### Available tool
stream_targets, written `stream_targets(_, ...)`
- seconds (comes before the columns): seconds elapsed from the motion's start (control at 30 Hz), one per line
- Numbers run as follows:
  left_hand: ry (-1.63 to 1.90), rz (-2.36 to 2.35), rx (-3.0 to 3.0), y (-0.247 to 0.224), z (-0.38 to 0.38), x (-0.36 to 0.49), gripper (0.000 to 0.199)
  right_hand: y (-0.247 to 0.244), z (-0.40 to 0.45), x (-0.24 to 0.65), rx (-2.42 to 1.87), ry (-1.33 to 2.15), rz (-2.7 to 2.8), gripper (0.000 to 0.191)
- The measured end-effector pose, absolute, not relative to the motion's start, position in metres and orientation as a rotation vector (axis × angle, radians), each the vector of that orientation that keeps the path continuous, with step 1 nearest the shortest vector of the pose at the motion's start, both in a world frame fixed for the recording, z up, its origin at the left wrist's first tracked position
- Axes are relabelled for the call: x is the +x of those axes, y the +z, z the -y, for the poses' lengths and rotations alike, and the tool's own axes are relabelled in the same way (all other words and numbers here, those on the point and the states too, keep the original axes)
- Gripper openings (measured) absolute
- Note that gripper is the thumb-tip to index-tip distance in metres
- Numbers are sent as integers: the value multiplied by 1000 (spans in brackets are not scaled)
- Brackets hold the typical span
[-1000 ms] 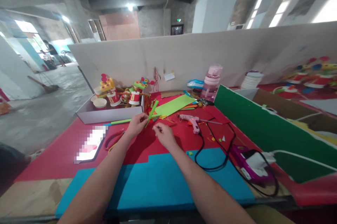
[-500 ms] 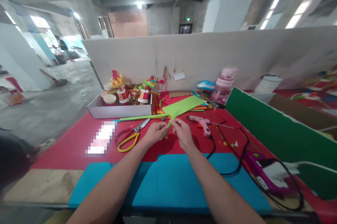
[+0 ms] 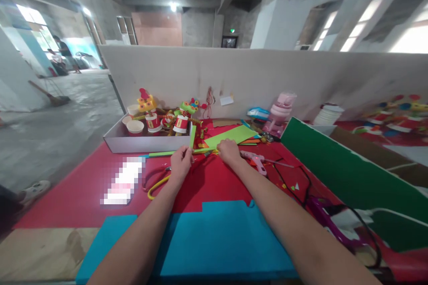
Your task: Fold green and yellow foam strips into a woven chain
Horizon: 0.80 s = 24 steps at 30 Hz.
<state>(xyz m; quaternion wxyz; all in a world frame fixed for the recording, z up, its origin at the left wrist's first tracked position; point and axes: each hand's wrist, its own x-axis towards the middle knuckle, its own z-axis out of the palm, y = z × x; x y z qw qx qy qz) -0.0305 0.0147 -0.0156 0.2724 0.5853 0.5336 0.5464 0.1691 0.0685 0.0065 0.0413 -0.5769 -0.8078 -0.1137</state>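
My left hand (image 3: 181, 162) is closed around the lower end of a green paper strip (image 3: 193, 136) that stands up in front of the box's right end. Further right, my right hand (image 3: 229, 151) has its fingers bent down at the near edge of a green sheet (image 3: 234, 136); its fingertips are hidden. Long green and yellow strips (image 3: 163, 154) lie across the red table between and left of the hands. Yellow-handled scissors (image 3: 158, 186) rest by my left forearm, partly covered by the hand. A pink glue gun (image 3: 257, 161) lies right of my right hand.
A white box (image 3: 147, 143) holds paper cups and cup figures at the back left. Blue sheets (image 3: 214, 245) lie along the front edge. On the right are a green board (image 3: 327, 173), a purple power strip (image 3: 329, 225) and black cables. A pink bottle (image 3: 280, 111) stands behind.
My hands have moved apart, the left one leftwards with the green strip and the right one slightly up towards the green sheet. The camera view has shifted slightly.
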Motion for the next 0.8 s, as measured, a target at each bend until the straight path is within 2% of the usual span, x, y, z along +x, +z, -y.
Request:
stream_targets(0.13, 1484, -1399, 1569, -16, -15, -30, 27, 6, -76, 166, -1688, -466, 2572, 26)
stream_targets(0.27, 1470, -1425, 1567, -14, -16, -32, 27, 26, -80, 174, -1675, -486, 2515, 24)
stream_targets(0.47, 1428, -1486, 1663, -12, -14, -34, 31, 74, -70, 210, -1646, -282, 2200, 18)
stream_targets(0.6, 1430, -1445, 1592, -14, -15, -32, 28, 76, -48, 221, -1426, 133, 1728, 18)
stream_targets(0.73, 1457, -1101, 1329, -14, -17, -27, 28, 45, -23, 196, -1051, 968, 1179, 34)
stream_targets(0.8, 1475, -939, 1222, -11, -15, -26, 31, 28, -14, 178, -949, 1234, 963, 38)
